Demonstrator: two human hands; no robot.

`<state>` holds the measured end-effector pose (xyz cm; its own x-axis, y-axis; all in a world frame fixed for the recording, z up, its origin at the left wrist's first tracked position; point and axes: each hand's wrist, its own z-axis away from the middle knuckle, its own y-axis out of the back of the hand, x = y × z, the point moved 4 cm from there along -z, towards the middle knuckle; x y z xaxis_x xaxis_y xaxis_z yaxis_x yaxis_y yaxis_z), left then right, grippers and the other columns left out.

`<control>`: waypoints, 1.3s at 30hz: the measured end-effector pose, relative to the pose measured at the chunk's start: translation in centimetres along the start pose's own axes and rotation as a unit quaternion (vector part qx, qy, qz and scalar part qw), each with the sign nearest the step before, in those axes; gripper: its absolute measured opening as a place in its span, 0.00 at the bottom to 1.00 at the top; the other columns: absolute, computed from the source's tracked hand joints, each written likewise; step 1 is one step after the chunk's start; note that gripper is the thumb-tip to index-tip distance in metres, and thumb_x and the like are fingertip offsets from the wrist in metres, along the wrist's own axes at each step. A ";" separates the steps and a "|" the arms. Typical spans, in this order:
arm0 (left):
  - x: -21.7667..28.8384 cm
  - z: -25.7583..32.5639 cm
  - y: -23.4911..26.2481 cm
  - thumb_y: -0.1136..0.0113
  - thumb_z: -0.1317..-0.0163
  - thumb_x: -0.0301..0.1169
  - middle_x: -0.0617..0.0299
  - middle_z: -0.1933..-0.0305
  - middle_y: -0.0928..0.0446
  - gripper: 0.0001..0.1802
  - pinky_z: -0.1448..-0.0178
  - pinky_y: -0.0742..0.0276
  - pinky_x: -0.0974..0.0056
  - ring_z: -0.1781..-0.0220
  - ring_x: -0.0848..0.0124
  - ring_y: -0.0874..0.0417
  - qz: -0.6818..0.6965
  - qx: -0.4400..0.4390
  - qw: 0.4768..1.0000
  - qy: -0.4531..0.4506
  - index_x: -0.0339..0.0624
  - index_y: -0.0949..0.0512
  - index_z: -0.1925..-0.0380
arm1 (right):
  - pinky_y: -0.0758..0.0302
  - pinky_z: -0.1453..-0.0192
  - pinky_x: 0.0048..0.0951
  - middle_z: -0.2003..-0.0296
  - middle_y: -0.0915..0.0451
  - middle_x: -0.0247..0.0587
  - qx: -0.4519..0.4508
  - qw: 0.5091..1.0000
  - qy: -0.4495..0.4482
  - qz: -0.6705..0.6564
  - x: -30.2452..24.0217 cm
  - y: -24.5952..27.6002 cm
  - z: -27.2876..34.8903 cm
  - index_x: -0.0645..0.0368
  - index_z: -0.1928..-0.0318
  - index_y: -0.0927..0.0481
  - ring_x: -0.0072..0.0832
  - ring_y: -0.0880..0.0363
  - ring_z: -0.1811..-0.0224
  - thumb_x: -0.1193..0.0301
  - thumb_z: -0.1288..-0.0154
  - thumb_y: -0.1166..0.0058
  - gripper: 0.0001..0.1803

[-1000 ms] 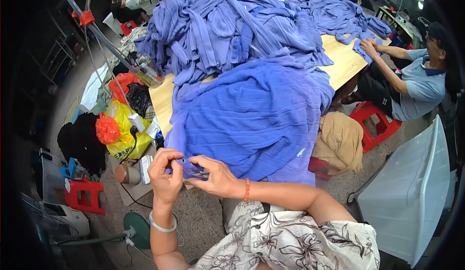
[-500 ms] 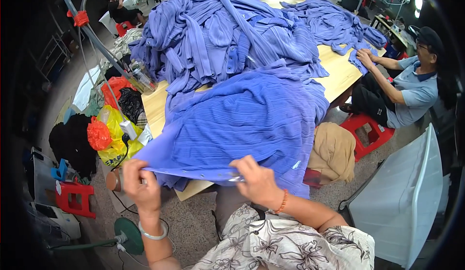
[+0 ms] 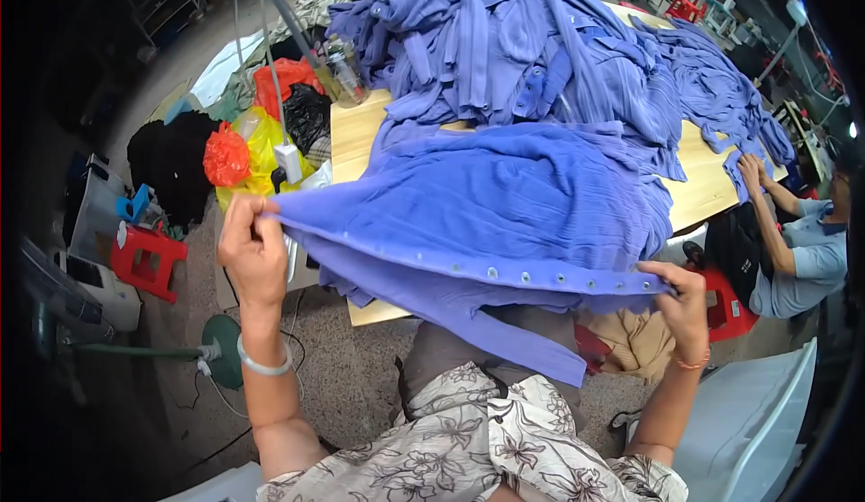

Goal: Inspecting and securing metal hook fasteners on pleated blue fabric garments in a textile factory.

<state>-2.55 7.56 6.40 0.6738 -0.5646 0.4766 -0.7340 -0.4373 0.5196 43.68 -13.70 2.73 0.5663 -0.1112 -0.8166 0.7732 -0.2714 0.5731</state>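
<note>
The person stands at a wooden table (image 3: 356,132) with both arms spread wide, stretching one blue ribbed garment (image 3: 505,205) between them. The left hand (image 3: 252,250) is closed in a pinch on one end of its snap-studded edge (image 3: 505,274), and the right hand (image 3: 685,308) is curled shut around the other end, so the strip of small metal snaps runs taut from hand to hand. The rest of the garment lies back over the near table edge, against a tall heap of the same blue clothes (image 3: 532,42). At the far right a seated co-worker (image 3: 806,250) reaches into that heap, though what their hand holds is hard to tell. A red stool (image 3: 144,254) stands on the floor to the left.
</note>
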 end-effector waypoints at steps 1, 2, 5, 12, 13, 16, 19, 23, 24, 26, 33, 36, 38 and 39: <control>-0.3 0.6 -0.1 0.50 0.43 0.15 0.55 0.74 0.32 0.04 0.66 0.33 0.65 0.72 0.66 0.29 0.010 -0.013 1.000 -0.002 0.33 0.28 0.71 | 0.22 0.56 0.24 0.64 0.14 0.41 0.001 1.000 0.005 -0.025 0.0 1.3 0.1 0.69 0.55 0.15 0.24 0.17 0.63 0.90 0.49 0.48 0.20; -1.1 1.2 0.1 0.50 0.43 0.15 0.56 0.74 0.33 0.03 0.66 0.33 0.65 0.73 0.66 0.30 0.022 -0.027 0.999 -0.006 0.33 0.28 0.72 | 0.22 0.59 0.24 0.66 0.14 0.40 0.004 0.999 0.009 -0.049 0.0 2.6 0.1 0.70 0.55 0.15 0.22 0.18 0.65 0.90 0.47 0.48 0.18; -4.6 3.5 0.9 0.51 0.38 0.17 0.67 0.74 0.34 0.07 0.69 0.39 0.70 0.72 0.79 0.35 0.082 -0.094 0.987 0.102 0.35 0.29 0.75 | 0.24 0.68 0.20 0.72 0.15 0.38 -0.028 0.999 0.044 -0.011 -0.9 5.6 -1.4 0.71 0.61 0.14 0.17 0.20 0.72 0.82 0.41 0.38 0.07; -9.9 4.9 -6.3 0.53 0.39 0.20 0.65 0.76 0.29 0.06 0.68 0.35 0.68 0.73 0.75 0.30 0.131 -0.267 0.930 0.215 0.35 0.26 0.72 | 0.26 0.63 0.27 0.75 0.19 0.33 -0.003 0.997 0.001 0.078 2.9 6.4 -11.3 0.66 0.62 0.14 0.18 0.25 0.69 0.65 0.36 0.36 0.14; -10.3 4.8 -7.4 0.53 0.41 0.20 0.59 0.75 0.27 0.06 0.64 0.31 0.65 0.70 0.69 0.26 0.090 -0.275 0.937 0.196 0.33 0.25 0.70 | 0.26 0.61 0.28 0.74 0.18 0.36 0.000 0.996 0.002 0.091 5.1 5.7 -13.0 0.65 0.61 0.13 0.18 0.25 0.68 0.65 0.36 0.36 0.13; -9.5 4.3 -10.3 0.51 0.43 0.19 0.45 0.64 0.24 0.08 0.55 0.25 0.58 0.62 0.54 0.21 -0.008 -0.300 0.951 0.080 0.31 0.23 0.65 | 0.22 0.55 0.36 0.65 0.15 0.45 0.124 0.962 -0.040 0.238 11.3 4.5 -16.4 0.60 0.61 0.13 0.40 0.16 0.61 0.64 0.38 0.35 0.12; -9.6 2.5 -12.8 0.45 0.39 0.21 0.53 0.59 0.24 0.05 0.58 0.27 0.63 0.62 0.62 0.22 0.064 -0.319 0.929 0.175 0.33 0.23 0.63 | 0.22 0.55 0.35 0.63 0.17 0.42 0.244 0.938 0.051 0.240 9.5 3.4 -18.4 0.55 0.58 0.13 0.41 0.17 0.59 0.69 0.40 0.34 0.09; -8.7 -0.6 -17.2 0.41 0.39 0.23 0.56 0.56 0.23 0.08 0.58 0.28 0.65 0.60 0.66 0.23 0.091 -0.319 0.930 0.158 0.35 0.23 0.59 | 0.20 0.53 0.40 0.54 0.18 0.38 0.177 0.950 0.156 0.206 8.5 -0.1 -23.0 0.48 0.50 0.17 0.42 0.16 0.56 0.70 0.42 0.35 0.17; -8.9 -1.0 -18.6 0.40 0.39 0.23 0.56 0.55 0.23 0.10 0.57 0.28 0.65 0.58 0.65 0.23 0.081 -0.326 0.932 0.140 0.35 0.23 0.57 | 0.20 0.54 0.41 0.54 0.19 0.37 0.160 0.949 0.153 0.226 8.7 -0.7 -23.8 0.47 0.49 0.17 0.43 0.16 0.57 0.69 0.41 0.35 0.18; -10.0 -1.6 -21.2 0.37 0.41 0.23 0.53 0.53 0.23 0.14 0.51 0.27 0.61 0.55 0.60 0.23 0.045 -0.326 0.941 0.081 0.36 0.23 0.54 | 0.20 0.56 0.44 0.57 0.19 0.39 0.123 0.945 0.130 0.275 8.7 -1.5 -25.1 0.47 0.49 0.17 0.45 0.16 0.59 0.69 0.43 0.36 0.18; -9.0 -3.5 -23.8 0.34 0.48 0.18 0.50 0.64 0.23 0.16 0.52 0.25 0.55 0.62 0.55 0.22 -0.018 -0.382 0.924 0.010 0.35 0.21 0.57 | 0.20 0.58 0.37 0.64 0.17 0.40 0.139 0.937 0.148 0.285 10.5 0.1 -25.6 0.52 0.62 0.15 0.42 0.16 0.61 0.71 0.47 0.35 0.10; -9.7 -3.2 -24.2 0.35 0.47 0.18 0.50 0.67 0.24 0.11 0.58 0.25 0.57 0.68 0.57 0.22 -0.013 -0.378 0.925 0.014 0.34 0.20 0.62 | 0.21 0.56 0.35 0.64 0.15 0.40 0.105 0.959 0.109 0.240 10.2 0.8 -25.1 0.55 0.59 0.14 0.40 0.15 0.60 0.70 0.44 0.33 0.11; -9.4 -3.2 -23.8 0.35 0.46 0.18 0.50 0.67 0.24 0.10 0.59 0.25 0.57 0.67 0.57 0.21 -0.007 -0.381 0.924 0.018 0.34 0.21 0.62 | 0.21 0.55 0.35 0.63 0.14 0.42 0.085 0.974 0.074 0.194 9.6 0.9 -24.8 0.55 0.57 0.14 0.40 0.15 0.60 0.70 0.44 0.33 0.13; -9.1 -3.0 -23.8 0.35 0.45 0.19 0.50 0.67 0.24 0.09 0.60 0.25 0.58 0.67 0.57 0.21 0.010 -0.378 0.926 0.015 0.34 0.21 0.63 | 0.21 0.54 0.35 0.62 0.14 0.43 0.077 0.976 0.063 0.191 9.4 0.8 -24.8 0.57 0.56 0.14 0.40 0.14 0.59 0.69 0.42 0.33 0.13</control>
<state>8.99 25.22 -8.15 0.6717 -0.5422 0.5048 -0.4847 0.1937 0.8530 56.73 8.74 -2.79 0.8434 -0.1178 -0.5242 0.4511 -0.3749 0.8099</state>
